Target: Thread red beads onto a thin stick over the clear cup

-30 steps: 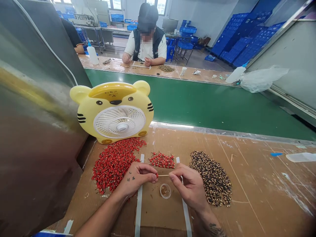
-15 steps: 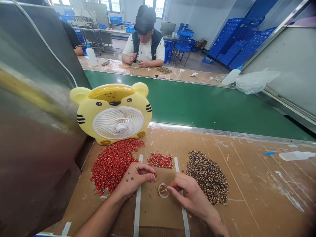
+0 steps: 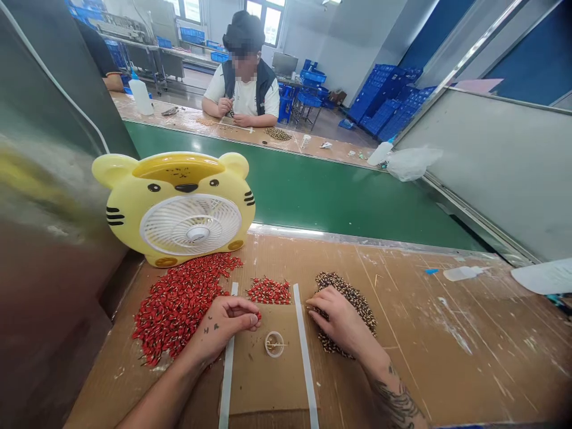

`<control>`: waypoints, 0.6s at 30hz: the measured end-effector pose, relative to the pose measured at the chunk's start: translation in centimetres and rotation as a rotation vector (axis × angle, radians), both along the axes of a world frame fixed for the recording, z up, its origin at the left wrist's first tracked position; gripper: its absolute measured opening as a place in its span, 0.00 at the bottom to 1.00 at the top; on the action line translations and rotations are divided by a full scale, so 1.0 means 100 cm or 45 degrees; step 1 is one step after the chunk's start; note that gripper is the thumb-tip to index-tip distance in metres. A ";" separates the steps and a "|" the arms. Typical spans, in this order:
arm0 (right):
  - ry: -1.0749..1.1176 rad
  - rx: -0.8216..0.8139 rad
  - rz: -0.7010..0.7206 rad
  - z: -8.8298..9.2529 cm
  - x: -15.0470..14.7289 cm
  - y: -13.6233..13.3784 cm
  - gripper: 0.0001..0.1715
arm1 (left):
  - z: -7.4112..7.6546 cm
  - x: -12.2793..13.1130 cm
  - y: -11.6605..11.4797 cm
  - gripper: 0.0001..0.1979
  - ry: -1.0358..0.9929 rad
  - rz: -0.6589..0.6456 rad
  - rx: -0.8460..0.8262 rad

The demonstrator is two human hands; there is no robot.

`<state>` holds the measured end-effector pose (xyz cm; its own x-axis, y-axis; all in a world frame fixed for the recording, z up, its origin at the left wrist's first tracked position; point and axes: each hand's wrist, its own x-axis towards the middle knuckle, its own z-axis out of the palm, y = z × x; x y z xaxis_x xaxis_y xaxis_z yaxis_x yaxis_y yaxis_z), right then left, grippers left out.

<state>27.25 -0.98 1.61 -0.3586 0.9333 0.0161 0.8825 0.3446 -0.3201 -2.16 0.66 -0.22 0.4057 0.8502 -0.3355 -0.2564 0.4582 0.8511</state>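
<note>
My left hand [image 3: 226, 328] pinches a small red bead [image 3: 258, 316] between thumb and fingertips, just above a brown cardboard sheet [image 3: 268, 372]. Left of it lies a large heap of red seed-like beads [image 3: 181, 307], and a smaller red-and-black heap [image 3: 269, 291] sits beyond the fingertips. My right hand [image 3: 339, 319] rests on a heap of dark speckled beads [image 3: 364, 313], fingers apart, and covers its middle. Between my hands stands a small transparent cup [image 3: 274, 344] with a thin stick lying across it. Two white strips [image 3: 227, 363] [image 3: 304, 357] run along the sheet's sides.
A yellow tiger-shaped fan [image 3: 174, 208] stands behind the red heap. Beyond the green conveyor belt [image 3: 313, 196], a co-worker [image 3: 243, 83] works at a bench. A metal panel [image 3: 44, 179] rises on the left. A white squeeze bottle [image 3: 462, 273] lies on the right.
My right hand has moved right from the cup onto the dark heap, and the stick it held earlier now lies on the cup. The whole view has swung, shifting the scene left.
</note>
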 end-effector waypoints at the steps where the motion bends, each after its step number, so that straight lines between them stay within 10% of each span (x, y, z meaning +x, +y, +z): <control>1: -0.019 0.003 0.004 -0.003 -0.003 0.001 0.09 | 0.000 0.000 0.000 0.07 -0.004 -0.004 0.005; 10: 0.198 -0.017 -0.076 0.000 -0.013 -0.002 0.10 | 0.002 0.004 0.000 0.06 -0.004 0.033 0.022; 18: 0.798 0.013 0.079 0.013 -0.081 -0.014 0.08 | -0.001 0.008 -0.002 0.05 0.032 0.048 0.083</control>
